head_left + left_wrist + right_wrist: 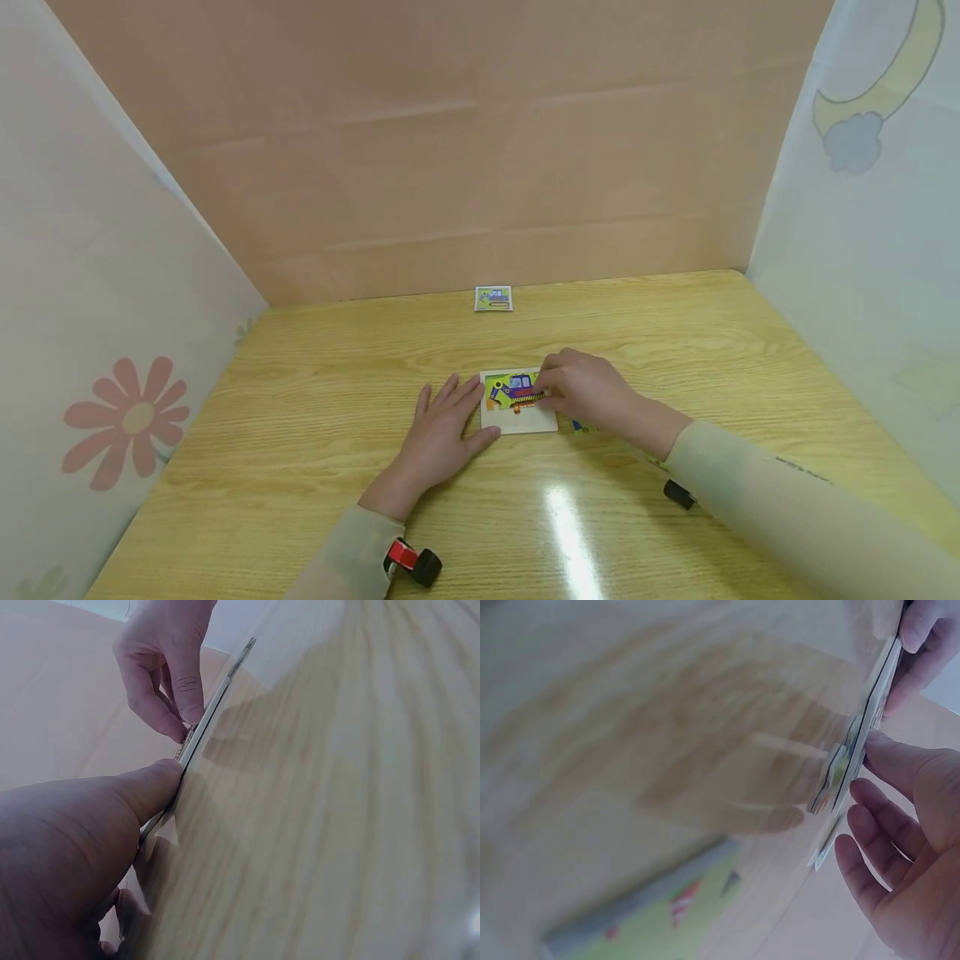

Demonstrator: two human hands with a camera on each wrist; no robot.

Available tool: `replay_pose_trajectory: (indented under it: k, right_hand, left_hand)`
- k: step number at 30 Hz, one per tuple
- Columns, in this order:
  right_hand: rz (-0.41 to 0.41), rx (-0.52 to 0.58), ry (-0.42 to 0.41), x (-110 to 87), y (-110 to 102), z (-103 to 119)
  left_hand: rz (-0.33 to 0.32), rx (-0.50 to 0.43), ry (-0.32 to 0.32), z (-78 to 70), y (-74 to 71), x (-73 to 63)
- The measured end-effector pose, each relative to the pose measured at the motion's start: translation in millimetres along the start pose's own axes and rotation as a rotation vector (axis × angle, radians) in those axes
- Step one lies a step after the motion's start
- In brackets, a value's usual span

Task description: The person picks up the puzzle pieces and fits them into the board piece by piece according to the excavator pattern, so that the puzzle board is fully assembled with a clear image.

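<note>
- left hand (442,433): fingers extended, touching the board (534,422) at its left edge; light, steady pressure suits.
- right hand (588,390): thumb and fingers pinch a puzzle piece (537,397) at the board's right side; best squared to its neighbours, pressed flat.
- board lies on the table (337,350) between the hands: violet-blue digger on green, lower strip mostly pale.

On the table (300,375), the puzzle board (517,423) is flanked by the left hand (441,433) at its left edge and the right hand (592,389) over its right part, while loose pieces (581,427) are set to its right and a card (493,299) is placed behind it, near the back wall (480,167).
</note>
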State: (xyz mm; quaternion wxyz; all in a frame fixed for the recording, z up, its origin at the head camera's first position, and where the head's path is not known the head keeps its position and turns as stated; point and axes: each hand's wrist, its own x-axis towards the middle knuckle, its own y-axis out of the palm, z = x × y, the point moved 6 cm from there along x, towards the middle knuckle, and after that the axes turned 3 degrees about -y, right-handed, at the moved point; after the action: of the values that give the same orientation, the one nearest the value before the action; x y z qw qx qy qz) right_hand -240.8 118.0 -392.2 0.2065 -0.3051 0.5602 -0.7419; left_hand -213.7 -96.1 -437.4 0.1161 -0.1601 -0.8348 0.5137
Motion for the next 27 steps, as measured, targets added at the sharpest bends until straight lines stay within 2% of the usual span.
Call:
replay_pose_trajectory:
  k: [7, 15, 22, 27]
  right_hand:
    - [0.011, -0.010, -0.022, -2.8, 0.8, 1.0]
    - [-0.022, 0.001, -0.107, -12.5, -1.9, 1.9]
    - [0.016, 0.016, -0.206, -22.9, -3.2, 3.9]
    - [0.048, 0.018, -0.201, -27.2, -0.6, 1.9]
  left_hand:
    - [-0.003, 0.000, 0.000, 0.1, 0.1, 0.2]
    - [-0.002, 0.012, 0.002, -1.3, -0.8, 0.2]
    - [-0.004, 0.015, 0.000, -1.6, -0.7, 0.1]
    - [-0.006, 0.007, -0.003, -1.4, -0.9, -0.1]
